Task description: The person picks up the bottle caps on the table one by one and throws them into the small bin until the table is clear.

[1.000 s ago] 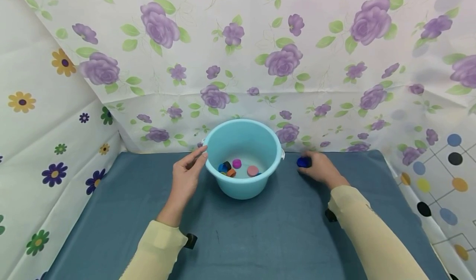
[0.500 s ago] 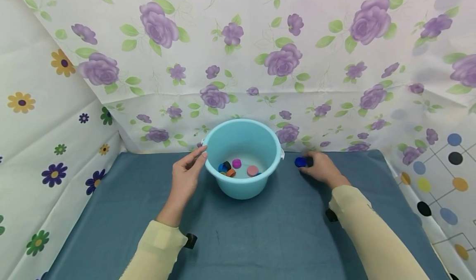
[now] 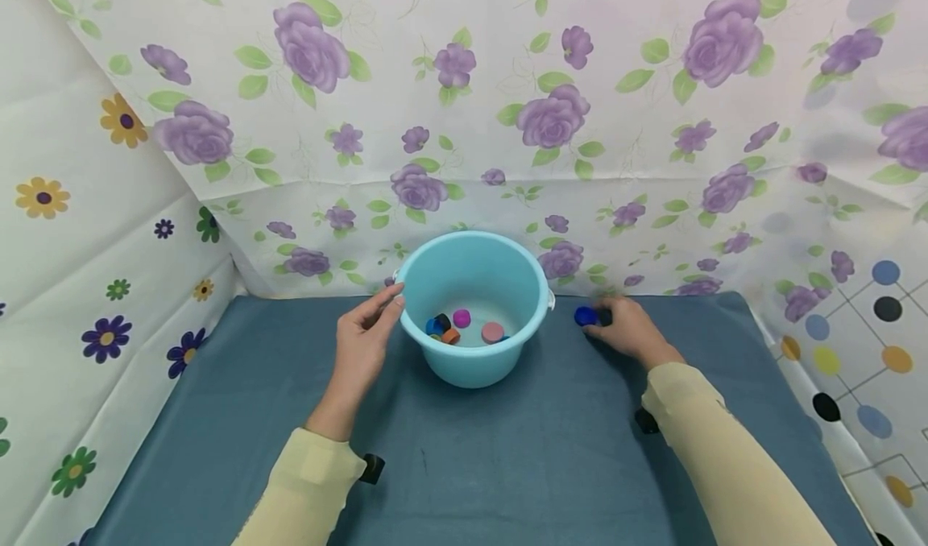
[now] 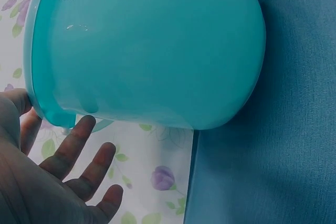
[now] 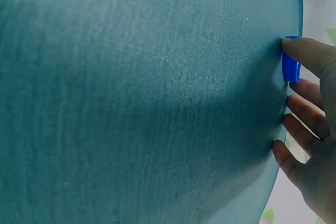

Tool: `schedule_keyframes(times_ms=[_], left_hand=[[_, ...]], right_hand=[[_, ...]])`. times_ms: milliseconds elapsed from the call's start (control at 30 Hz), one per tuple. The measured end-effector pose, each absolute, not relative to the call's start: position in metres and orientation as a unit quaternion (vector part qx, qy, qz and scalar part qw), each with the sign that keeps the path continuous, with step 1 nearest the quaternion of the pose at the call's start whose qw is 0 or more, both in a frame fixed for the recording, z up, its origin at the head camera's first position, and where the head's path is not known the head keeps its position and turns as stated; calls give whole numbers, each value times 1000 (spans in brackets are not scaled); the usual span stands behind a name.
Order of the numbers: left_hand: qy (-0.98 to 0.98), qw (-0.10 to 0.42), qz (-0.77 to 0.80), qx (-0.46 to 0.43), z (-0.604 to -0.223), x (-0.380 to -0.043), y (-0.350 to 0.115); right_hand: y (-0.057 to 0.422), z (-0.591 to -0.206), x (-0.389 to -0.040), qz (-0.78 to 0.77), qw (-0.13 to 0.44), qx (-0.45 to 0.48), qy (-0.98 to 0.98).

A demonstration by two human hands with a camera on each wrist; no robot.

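Note:
A light blue bucket (image 3: 473,365) stands upright at the back middle of the table. My left hand (image 3: 362,353) has thumb and index fingertips at its left rim, and the other fingers spread beside its wall in the left wrist view. Inside lie several small caps, among them a pink cap (image 3: 492,333), a magenta cap (image 3: 461,319) and an orange cap (image 3: 451,337). To the right of the bucket, near the back edge, my right hand (image 3: 627,332) holds a blue bottle cap (image 5: 291,61) between thumb and index finger, low over the cloth. A dark patch shows between those fingers.
A blue-grey cloth (image 3: 493,473) covers the table. A white curtain with purple flowers (image 3: 464,127) hangs right behind the bucket, and patterned sheets close off the left and right sides. A white handle joint (image 3: 552,300) sticks out at the bucket's right rim.
The blue bottle cap has shifted slightly left in my right hand's fingers, and more of its round top shows. My left hand and the bucket have stayed put.

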State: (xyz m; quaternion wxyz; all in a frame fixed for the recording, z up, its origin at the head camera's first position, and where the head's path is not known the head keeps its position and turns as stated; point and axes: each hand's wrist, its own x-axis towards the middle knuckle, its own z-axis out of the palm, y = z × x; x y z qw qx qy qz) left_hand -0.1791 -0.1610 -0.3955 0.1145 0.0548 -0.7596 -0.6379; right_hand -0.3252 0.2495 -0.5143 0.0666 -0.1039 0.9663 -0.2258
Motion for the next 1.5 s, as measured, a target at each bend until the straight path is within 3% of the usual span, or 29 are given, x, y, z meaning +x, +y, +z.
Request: schedule_keyframes(times_ms=[700, 1133, 1500], left_hand=[[-761, 114, -636, 58, -394, -179, -161], [-763, 119, -634, 47, -396, -177, -161], [-764, 117, -633, 44, -395, -178, -161]], right_hand=[[248, -513, -321, -223, 60, -95, 968], [249, -506, -310, -229, 103, -76, 965], [240, -483, -302, -275, 80, -83, 954]])
